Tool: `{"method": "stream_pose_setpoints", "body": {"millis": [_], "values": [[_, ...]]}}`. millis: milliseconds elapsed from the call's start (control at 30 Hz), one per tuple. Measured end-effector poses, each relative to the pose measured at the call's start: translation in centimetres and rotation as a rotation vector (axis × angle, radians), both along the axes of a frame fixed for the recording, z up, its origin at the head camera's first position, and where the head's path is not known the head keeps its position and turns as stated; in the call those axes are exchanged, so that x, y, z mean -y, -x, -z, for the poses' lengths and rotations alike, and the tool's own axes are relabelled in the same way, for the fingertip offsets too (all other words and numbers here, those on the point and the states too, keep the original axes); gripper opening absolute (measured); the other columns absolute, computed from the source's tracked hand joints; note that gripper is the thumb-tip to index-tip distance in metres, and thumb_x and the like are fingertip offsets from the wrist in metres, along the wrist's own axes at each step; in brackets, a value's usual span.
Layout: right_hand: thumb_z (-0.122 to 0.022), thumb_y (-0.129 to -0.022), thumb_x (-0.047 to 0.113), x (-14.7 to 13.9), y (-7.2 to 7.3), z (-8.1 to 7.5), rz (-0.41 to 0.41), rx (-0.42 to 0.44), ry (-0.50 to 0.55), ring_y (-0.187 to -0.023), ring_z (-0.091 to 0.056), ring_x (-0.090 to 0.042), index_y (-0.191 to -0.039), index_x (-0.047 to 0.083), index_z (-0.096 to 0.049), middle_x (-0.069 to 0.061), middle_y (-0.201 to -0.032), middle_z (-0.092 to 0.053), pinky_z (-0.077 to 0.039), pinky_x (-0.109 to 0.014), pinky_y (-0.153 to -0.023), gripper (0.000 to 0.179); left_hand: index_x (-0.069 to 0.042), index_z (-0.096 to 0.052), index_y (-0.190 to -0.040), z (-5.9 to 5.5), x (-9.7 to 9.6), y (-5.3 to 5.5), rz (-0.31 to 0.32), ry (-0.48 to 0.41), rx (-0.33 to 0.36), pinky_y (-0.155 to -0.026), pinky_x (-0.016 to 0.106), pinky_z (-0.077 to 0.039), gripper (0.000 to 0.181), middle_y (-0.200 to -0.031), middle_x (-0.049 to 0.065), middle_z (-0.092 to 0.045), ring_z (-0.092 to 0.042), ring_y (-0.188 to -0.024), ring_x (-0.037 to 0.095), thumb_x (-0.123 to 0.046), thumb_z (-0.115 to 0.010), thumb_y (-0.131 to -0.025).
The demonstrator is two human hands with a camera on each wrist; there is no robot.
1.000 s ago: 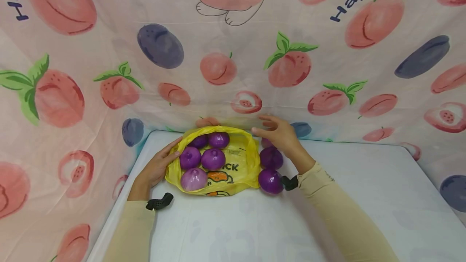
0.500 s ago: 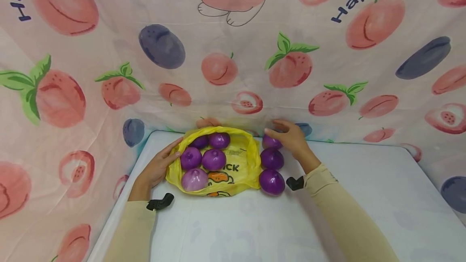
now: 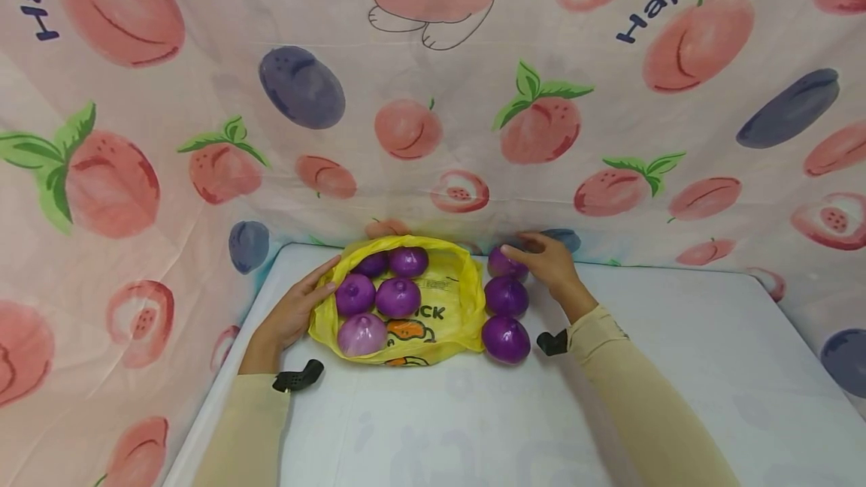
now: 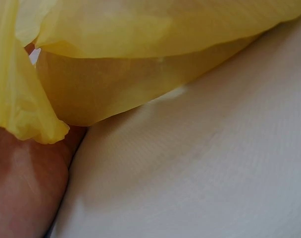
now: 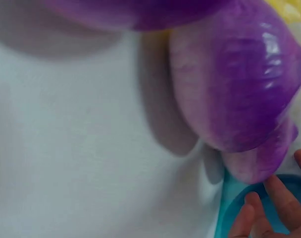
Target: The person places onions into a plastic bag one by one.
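A yellow plastic bag (image 3: 467, 299) lies on its side with its mouth toward me. Several shiny purple onions (image 3: 398, 297) rest inside, the front one (image 3: 362, 334) paler. My left hand (image 3: 295, 308) holds the bag's left rim; in the left wrist view, yellow film (image 4: 29, 94) hangs over part of that hand. Right of the bag, three more onions stand in a row: near (image 3: 506, 339), middle (image 3: 507, 296) and far (image 3: 504, 263). My right hand (image 3: 551, 265) is at the far onion, thumb by its top. In the right wrist view its fingers (image 5: 284, 203) extend beside that onion.
A white-covered table (image 3: 433, 427) carries everything. Fruit-printed cloth (image 3: 406, 186) hangs directly behind the bag and onions, and also along the left side. Black wrist devices (image 3: 298, 376) sit near both sleeve cuffs.
My right hand has moved right and slightly down from above the far onion to its right side, uncovering more of it. The left hand and bag have stayed in place.
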State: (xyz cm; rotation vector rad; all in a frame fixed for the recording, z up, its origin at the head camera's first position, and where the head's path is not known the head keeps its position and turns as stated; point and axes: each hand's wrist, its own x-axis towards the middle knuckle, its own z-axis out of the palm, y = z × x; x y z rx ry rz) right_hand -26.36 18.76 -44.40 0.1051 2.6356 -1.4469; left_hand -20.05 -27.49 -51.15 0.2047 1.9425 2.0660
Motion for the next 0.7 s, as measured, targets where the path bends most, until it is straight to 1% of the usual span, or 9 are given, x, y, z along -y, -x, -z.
{"method": "stream_pose_setpoints", "body": {"millis": [133, 367, 533, 700], "values": [[-0.078, -0.085, 0.056, -0.2, 0.2, 0.6, 0.018, 0.018, 0.003, -0.143, -0.045, -0.038, -0.15, 0.011, -0.051, -0.019, -0.154, -0.049, -0.037, -0.053, -0.119, 0.083, -0.03, -0.033, -0.161, 0.0, 0.0, 0.0, -0.001, 0.002, 0.0, -0.102, 0.018, -0.049, 0.059, -0.171, 0.005, -0.018, -0.031, -0.148, 0.021, -0.03, -0.055, -0.106], [-0.076, -0.084, 0.061, -0.4, 0.3, 1.3, 0.045, 0.057, -0.016, -0.143, -0.042, -0.039, -0.152, 0.015, -0.05, -0.017, -0.157, -0.046, -0.035, -0.055, -0.12, 0.086, -0.029, -0.033, -0.161, 0.0, -0.1, 0.0, 0.0, -0.006, -0.004, -0.102, 0.018, -0.049, 0.06, -0.171, 0.006, -0.018, -0.03, -0.149, 0.023, -0.029, -0.056, -0.106], [-0.075, -0.085, 0.061, -0.4, 0.4, 1.7, 0.049, 0.069, -0.039, -0.144, -0.041, -0.041, -0.152, 0.016, -0.049, -0.018, -0.159, -0.043, -0.035, -0.057, -0.119, 0.086, -0.028, -0.032, -0.162, -0.1, -0.1, 0.0, 0.002, -0.005, -0.007, -0.103, 0.017, -0.048, 0.06, -0.171, 0.006, -0.018, -0.029, -0.15, 0.023, -0.029, -0.055, -0.106], [-0.077, -0.085, 0.058, -0.5, 0.4, 2.1, 0.041, 0.067, -0.032, -0.142, -0.043, -0.041, -0.152, 0.014, -0.048, -0.019, -0.159, -0.043, -0.037, -0.056, -0.119, 0.086, -0.029, -0.032, -0.162, -0.2, -0.1, 0.0, -0.001, 0.002, -0.003, -0.102, 0.017, -0.048, 0.06, -0.171, 0.005, -0.018, -0.028, -0.151, 0.024, -0.03, -0.055, -0.106]]}}
